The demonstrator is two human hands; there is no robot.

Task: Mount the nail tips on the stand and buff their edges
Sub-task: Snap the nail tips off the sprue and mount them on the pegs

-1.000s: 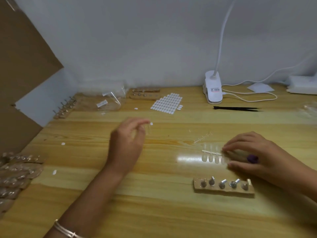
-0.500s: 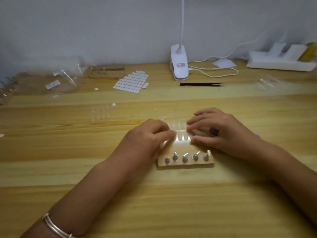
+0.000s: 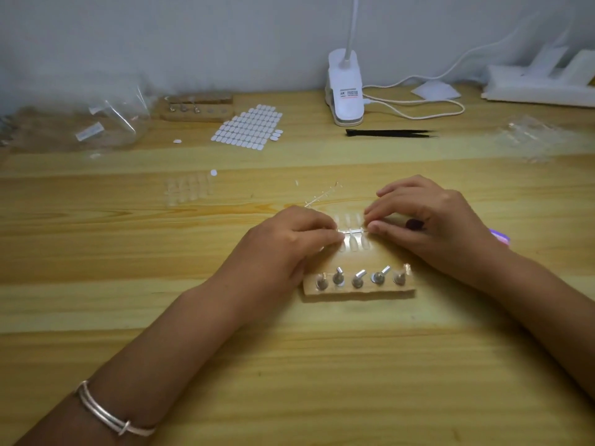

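Observation:
A clear strip of nail tips (image 3: 352,234) lies on the wooden table just behind a small wooden stand (image 3: 359,286) that carries several metal pegs. My left hand (image 3: 289,243) pinches the strip's left end. My right hand (image 3: 421,220) pinches its right end with thumb and fingers; something purple shows under that hand. Another clear set of nail tips (image 3: 188,188) lies further left on the table, and an empty clear sprue (image 3: 322,196) lies just behind my hands.
A sheet of white adhesive tabs (image 3: 248,128), a second wooden stand (image 3: 196,107) and clear plastic bags (image 3: 96,123) sit at the back left. A white clip lamp (image 3: 346,88) with its cable, black tweezers (image 3: 389,133) and a white power strip (image 3: 541,88) are at the back right.
My left hand came from the left, where it left a set of clear tips on the table, to the strip's left end. The view shifted right and closer over the stand.

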